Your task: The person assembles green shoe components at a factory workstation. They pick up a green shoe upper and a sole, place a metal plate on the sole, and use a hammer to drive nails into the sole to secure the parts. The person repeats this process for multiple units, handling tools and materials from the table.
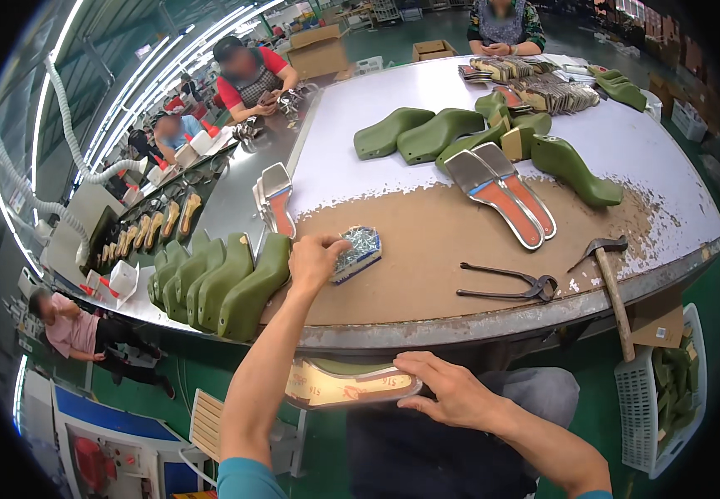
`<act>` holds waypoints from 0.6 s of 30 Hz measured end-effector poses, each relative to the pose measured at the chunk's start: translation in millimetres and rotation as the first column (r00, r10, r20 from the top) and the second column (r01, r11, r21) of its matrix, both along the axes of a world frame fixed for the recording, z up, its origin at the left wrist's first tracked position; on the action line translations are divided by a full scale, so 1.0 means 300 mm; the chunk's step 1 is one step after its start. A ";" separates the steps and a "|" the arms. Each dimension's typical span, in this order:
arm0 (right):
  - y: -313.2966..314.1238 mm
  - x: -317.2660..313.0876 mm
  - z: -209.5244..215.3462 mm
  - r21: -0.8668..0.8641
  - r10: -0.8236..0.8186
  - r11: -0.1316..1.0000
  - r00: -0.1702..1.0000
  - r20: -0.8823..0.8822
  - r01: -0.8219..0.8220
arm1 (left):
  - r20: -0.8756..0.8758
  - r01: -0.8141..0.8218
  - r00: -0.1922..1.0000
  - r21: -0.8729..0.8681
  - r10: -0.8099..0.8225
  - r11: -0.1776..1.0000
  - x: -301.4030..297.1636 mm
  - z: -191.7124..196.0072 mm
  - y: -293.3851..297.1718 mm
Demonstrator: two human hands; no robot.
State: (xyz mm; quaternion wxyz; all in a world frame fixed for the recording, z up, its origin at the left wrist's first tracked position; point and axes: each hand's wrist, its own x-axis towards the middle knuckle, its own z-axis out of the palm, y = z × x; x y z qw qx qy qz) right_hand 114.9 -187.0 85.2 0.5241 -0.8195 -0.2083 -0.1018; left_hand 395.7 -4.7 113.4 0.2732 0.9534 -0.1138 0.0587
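Observation:
My left hand (316, 261) reaches over the table to the left edge of a small box of nails (358, 249). Its fingers are bent and pinched together at the nails; whether anything is between the tips is too small to see. Below the table edge, my right hand (451, 384) grips one end of a green shoe last with a pale insole board (351, 387) on its upturned sole. My left forearm covers the other end of that last. Several green shoe lasts (231, 287) stand in a row beside my left hand.
Pincers (514, 283) and a wooden-handled hammer (613, 291) lie at the right, the handle overhanging the edge. Insoles (505, 195) and more lasts (418, 133) lie farther back. A white crate (638, 407) stands low at the right. Co-workers sit around the table and bench.

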 end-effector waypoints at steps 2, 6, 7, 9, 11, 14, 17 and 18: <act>0.002 0.001 0.002 -0.007 -0.001 1.000 1.000 -0.003 0.001 | 0.051 -0.006 0.999 -0.034 0.007 0.999 0.012 -0.014 0.008; 0.009 0.005 0.009 -0.011 0.010 1.000 1.000 0.022 -0.009 | 0.035 0.093 0.996 -0.287 -0.087 0.953 0.025 -0.013 0.042; 0.013 0.009 0.013 -0.009 0.018 1.000 0.999 0.026 -0.018 | -0.021 0.091 0.994 -0.365 -0.105 0.927 0.017 -0.006 0.059; 0.011 0.009 0.007 -0.022 0.014 1.000 1.000 0.004 -0.014 | -0.146 0.073 0.974 -0.516 -0.172 0.853 -0.081 0.069 0.033; 0.003 0.003 0.002 -0.032 -0.002 0.999 1.000 -0.008 0.002 | -0.092 0.261 0.931 -0.506 -0.353 0.822 -0.252 0.113 0.025; -0.008 -0.006 -0.004 -0.038 -0.031 0.999 0.999 -0.006 0.031 | -0.156 0.330 0.882 -0.468 -0.444 0.820 -0.543 0.140 0.050; 0.010 -0.008 0.011 -0.047 -0.021 0.999 1.000 -0.005 0.021 | -0.189 0.289 0.893 -0.456 -0.409 0.842 -0.730 0.140 0.100; 0.012 -0.012 0.017 -0.056 -0.026 0.998 1.000 -0.013 0.025 | -0.224 0.237 0.893 -0.506 -0.391 0.830 -0.757 0.130 0.095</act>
